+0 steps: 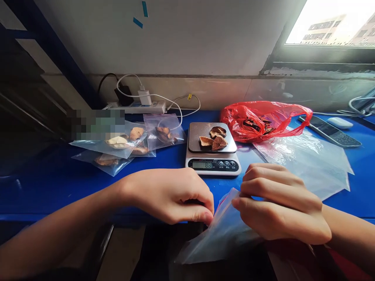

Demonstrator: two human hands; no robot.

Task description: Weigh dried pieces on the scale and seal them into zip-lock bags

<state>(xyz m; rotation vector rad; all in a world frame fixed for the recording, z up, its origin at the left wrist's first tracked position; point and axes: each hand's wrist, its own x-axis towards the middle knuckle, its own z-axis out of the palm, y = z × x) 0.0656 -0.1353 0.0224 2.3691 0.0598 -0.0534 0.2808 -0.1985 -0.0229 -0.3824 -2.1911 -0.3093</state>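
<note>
Both of my hands hold one clear zip bag (218, 238) at its top edge, just in front of the blue table's near edge. My left hand (170, 195) pinches the bag's left side between thumb and fingers. My right hand (278, 205) grips its right side. Behind them stands a small digital scale (213, 164) with a few dried brown slices (213, 138) on its pan. A red plastic bag (263, 119) holding more dried pieces lies at the right of the scale.
Several filled clear zip bags (129, 140) lie at the left on the blue table (58, 179). A pile of empty clear bags (307, 160) lies at the right. A phone (329, 131), a white case (340, 123) and a power strip (137, 106) sit near the wall.
</note>
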